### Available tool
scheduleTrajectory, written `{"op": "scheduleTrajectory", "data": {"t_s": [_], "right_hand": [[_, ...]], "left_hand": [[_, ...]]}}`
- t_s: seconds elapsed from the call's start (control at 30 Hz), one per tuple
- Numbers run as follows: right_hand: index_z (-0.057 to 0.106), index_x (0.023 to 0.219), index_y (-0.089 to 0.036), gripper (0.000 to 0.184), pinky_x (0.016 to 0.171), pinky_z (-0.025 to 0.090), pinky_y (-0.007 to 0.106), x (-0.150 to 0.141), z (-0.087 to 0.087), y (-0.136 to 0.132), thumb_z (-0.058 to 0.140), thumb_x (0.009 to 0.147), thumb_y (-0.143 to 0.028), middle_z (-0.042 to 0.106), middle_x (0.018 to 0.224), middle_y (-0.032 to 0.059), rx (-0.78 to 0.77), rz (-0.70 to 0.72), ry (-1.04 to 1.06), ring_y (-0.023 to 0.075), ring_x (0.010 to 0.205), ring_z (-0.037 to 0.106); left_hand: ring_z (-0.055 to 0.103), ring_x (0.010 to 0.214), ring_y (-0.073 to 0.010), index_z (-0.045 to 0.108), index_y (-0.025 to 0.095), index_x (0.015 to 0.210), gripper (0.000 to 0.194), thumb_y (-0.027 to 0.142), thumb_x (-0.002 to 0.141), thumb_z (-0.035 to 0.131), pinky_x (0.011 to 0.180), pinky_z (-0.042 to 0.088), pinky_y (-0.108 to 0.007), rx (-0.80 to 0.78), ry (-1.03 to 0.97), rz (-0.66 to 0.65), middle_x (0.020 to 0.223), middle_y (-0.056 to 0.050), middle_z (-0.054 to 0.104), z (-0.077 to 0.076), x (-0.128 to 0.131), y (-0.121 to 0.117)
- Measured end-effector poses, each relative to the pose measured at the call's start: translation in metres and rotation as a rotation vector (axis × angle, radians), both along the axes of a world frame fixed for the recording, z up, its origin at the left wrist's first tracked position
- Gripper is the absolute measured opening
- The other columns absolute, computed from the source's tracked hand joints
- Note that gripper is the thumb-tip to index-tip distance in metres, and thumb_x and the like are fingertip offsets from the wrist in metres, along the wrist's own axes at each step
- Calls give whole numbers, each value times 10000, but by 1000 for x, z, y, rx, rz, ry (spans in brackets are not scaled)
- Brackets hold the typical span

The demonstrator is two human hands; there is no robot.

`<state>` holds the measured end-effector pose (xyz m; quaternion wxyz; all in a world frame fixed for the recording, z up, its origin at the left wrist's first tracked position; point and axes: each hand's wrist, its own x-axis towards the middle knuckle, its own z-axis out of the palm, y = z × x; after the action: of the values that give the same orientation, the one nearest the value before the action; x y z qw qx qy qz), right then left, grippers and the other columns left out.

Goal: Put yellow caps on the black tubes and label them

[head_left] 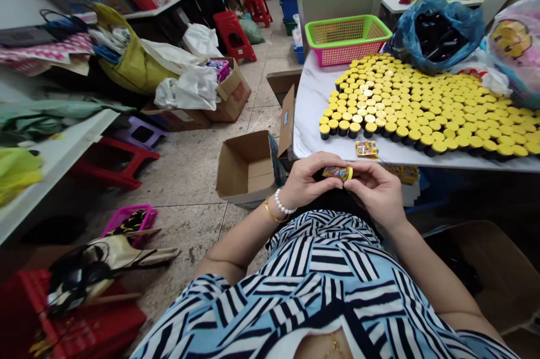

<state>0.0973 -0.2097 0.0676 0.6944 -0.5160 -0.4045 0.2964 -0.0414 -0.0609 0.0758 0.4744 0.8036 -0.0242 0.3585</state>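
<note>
Just in front of the table edge, my left hand point(314, 176) and my right hand point(377, 187) meet around one small yellow-capped container point(336, 173). A colourful printed label shows on its side, and the yellow cap points right. The fingers of my left hand are closed round the labelled body. At the cap end, the thumb and fingers of my right hand pinch it. Beyond my hands, a small stack of yellow printed labels point(366, 148) lies on the table's near edge. Many black containers with yellow caps point(405, 94) stand upright in packed rows behind it.
On the white table point(307, 117) stand a green and pink basket point(348, 41) and a blue plastic bag point(439, 32) of black parts. An open cardboard box point(247, 170) sits on the floor to the left. More yellow labels point(403, 173) lie below the table edge.
</note>
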Motion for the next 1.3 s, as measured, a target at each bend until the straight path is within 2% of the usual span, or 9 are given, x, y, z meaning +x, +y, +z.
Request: {"op": "scheduleTrajectory", "data": {"t_s": [0.1, 0.27, 0.37, 0.6, 0.73, 0.9, 1.03, 1.13, 1.3], "right_hand": [[718, 1112, -237, 306, 910, 634, 369, 0, -2, 1, 824, 825, -264, 761, 1068, 45, -30, 35, 0, 201, 963, 738], [744, 1118, -280, 315, 971, 607, 415, 2, -10, 3, 806, 821, -196, 724, 1153, 52, 101, -176, -484, 223, 1052, 708], [750, 1096, -273, 310, 942, 615, 413, -1, -16, 6, 817, 804, -195, 733, 1097, 52, 122, -201, -575, 215, 990, 713], [752, 1025, -195, 333, 889, 640, 381, -1, -14, 9, 886, 742, -307, 784, 978, 57, -138, 38, 125, 195, 876, 749], [769, 959, -185, 311, 821, 654, 386, 1, -17, 12, 902, 720, -334, 786, 905, 43, -206, 141, 268, 185, 775, 746], [760, 1075, -241, 303, 885, 632, 380, -6, -23, 15, 851, 787, -265, 742, 1059, 49, -7, -35, -93, 195, 944, 722], [758, 1139, -271, 331, 882, 637, 381, -9, -24, 13, 818, 817, -229, 712, 1107, 59, 74, -123, -457, 200, 966, 700], [756, 1147, -265, 311, 821, 663, 357, -11, -26, 13, 800, 839, -279, 706, 1077, 60, 16, -117, -353, 190, 903, 713], [766, 1088, -213, 321, 873, 650, 369, -15, -33, 17, 836, 802, -339, 757, 1018, 57, -84, -53, -3, 193, 883, 739]], "left_hand": [[670, 1092, -225, 704, 219, 1242, 464, 288, 804, 842, 1006, 514, -373, 8, 19, -30, 1156, -96, 731, 0, -3, 4], [665, 847, -144, 675, 175, 1228, 367, 370, 920, 717, 713, 535, -237, -502, 240, -89, 1070, -91, 716, -2, -9, 3], [626, 748, -104, 683, 160, 1116, 306, 342, 883, 763, 664, 507, -202, -603, 279, -114, 962, -56, 702, -4, -9, 1], [646, 920, -179, 702, 187, 1140, 287, 340, 900, 729, 858, 529, -305, -63, 171, 21, 1018, -92, 686, -3, -8, 5], [650, 963, -190, 730, 213, 1129, 230, 301, 920, 690, 881, 539, -319, 206, 164, -88, 1059, -104, 683, 7, -9, 15], [651, 941, -164, 640, 222, 1318, 425, 386, 929, 685, 833, 555, -282, -169, 244, -97, 1173, -111, 653, 6, -13, 19], [563, 629, -81, 659, 149, 1183, 416, 502, 968, 604, 553, 464, -179, -533, 454, -109, 892, -56, 665, -3, -16, 16], [573, 668, -93, 680, 139, 1072, 363, 480, 967, 612, 615, 499, -203, -466, 441, -48, 895, -57, 678, -7, -15, 9], [621, 907, -163, 697, 167, 1128, 239, 331, 987, 595, 857, 508, -298, 55, 279, 146, 1011, -86, 682, -9, -11, 3]]}}
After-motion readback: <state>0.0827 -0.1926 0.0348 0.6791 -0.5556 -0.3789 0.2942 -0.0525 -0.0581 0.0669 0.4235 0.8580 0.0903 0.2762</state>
